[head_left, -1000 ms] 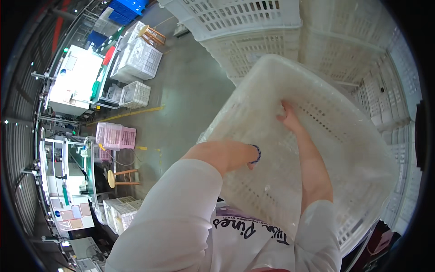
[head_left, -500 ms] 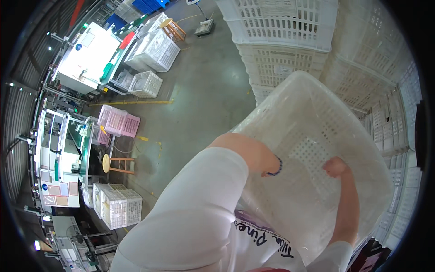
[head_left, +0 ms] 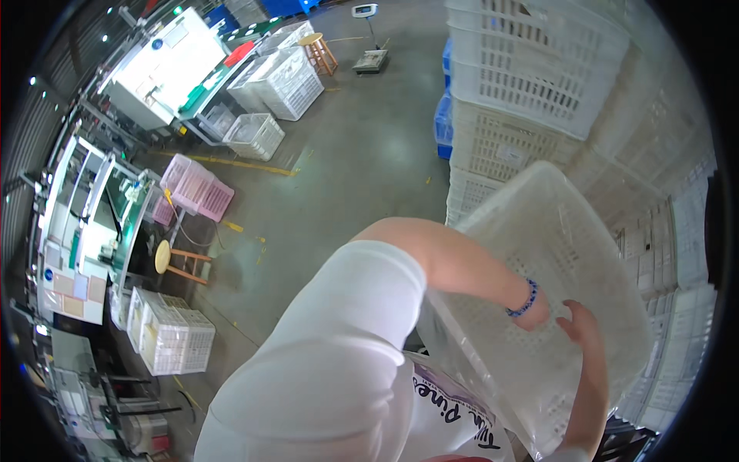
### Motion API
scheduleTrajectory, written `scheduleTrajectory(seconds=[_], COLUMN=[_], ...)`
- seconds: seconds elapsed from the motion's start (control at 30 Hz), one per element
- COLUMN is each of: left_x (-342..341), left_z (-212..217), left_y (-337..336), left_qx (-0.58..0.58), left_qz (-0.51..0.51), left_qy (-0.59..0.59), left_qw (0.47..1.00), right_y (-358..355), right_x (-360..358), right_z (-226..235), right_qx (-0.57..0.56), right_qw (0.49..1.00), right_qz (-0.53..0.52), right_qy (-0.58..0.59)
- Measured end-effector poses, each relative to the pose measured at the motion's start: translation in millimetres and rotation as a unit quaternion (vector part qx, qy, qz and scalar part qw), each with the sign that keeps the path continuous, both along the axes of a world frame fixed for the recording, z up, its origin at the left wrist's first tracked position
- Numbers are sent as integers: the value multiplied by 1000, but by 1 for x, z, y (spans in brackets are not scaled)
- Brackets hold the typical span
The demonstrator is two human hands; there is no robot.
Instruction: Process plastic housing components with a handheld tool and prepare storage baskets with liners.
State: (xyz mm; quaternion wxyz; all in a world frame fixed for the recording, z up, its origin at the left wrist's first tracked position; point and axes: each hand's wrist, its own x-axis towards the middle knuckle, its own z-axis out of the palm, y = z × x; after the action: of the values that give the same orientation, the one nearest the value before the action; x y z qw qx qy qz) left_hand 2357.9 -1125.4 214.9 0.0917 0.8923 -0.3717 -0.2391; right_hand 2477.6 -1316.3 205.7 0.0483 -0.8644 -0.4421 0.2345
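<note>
A white perforated plastic crate [head_left: 493, 202], lined with a clear plastic bag [head_left: 608, 254], stands tilted in front of me. Both my hands reach down inside it. My left hand [head_left: 533, 314], with a blue beaded bracelet at the wrist, is low over the lined bottom, its fingers turned away and mostly hidden. Close by on the right, my right hand [head_left: 583, 323] is open, thumb and fingers apart, with nothing visible between them. Folds of the bag hang over the crate's near rim, against my white shirt.
Stacked white crates [head_left: 531, 61] rise beyond and to the right. Across the grey floor [head_left: 346, 154] at left are workbenches [head_left: 127, 200], pink crates [head_left: 196, 189], a wooden stool [head_left: 163, 256], white crates [head_left: 173, 339] and a floor scale [head_left: 371, 60].
My left hand has moved right and deeper into the crate, close to the right hand. The right hand's fingers have spread from a curled shape. The view has shifted.
</note>
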Motion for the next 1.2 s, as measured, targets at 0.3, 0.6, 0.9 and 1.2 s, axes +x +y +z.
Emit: scheduleTrajectory(seconds=[0.3,0.6,0.9,1.2], left_x=[-235,-243,-99,-63], left_z=[115,4,-12,-1], left_y=[135,109,175,172], left_qx=[-322,-604,-576,-496], left_qz=[523,549,570,642], left_qy=[-336,162,94,-20], left_qw=[714,555,579,585], right_y=[-20,3,65,53], right_x=[-245,-245,-226,-218], right_z=[124,99,85,87], right_qx=[19,6,24,105], right_qw=[985,971,948,981], right_qz=[-156,-190,-217,-156], right_qy=[76,-147,-230,55])
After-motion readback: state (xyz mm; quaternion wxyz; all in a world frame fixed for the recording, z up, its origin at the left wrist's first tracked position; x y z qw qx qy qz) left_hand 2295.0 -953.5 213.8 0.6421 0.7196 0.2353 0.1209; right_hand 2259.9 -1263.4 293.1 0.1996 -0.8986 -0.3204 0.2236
